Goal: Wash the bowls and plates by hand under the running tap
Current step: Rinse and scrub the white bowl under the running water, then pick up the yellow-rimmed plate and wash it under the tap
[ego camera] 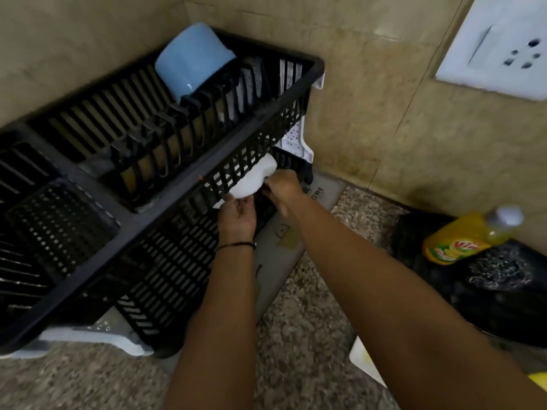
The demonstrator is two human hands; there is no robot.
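A white bowl [254, 180] sits at the right end of the black two-tier dish rack [139, 220], in its lower tier, partly behind the rack's grid. My left hand [236, 217] grips the bowl's lower left edge. My right hand [282, 189] holds its right side, fingers curled on the rim. A light blue cup [192, 59] lies tilted in the rack's upper tier at the back.
A yellow dish-soap bottle [461, 235] lies on a dark object [479, 279] at the right. A white wall socket [500, 45] is on the tiled wall. The rack stands on a white drip tray [299, 137] on a speckled stone counter [296, 335]. A white board corner [367, 362] shows bottom right.
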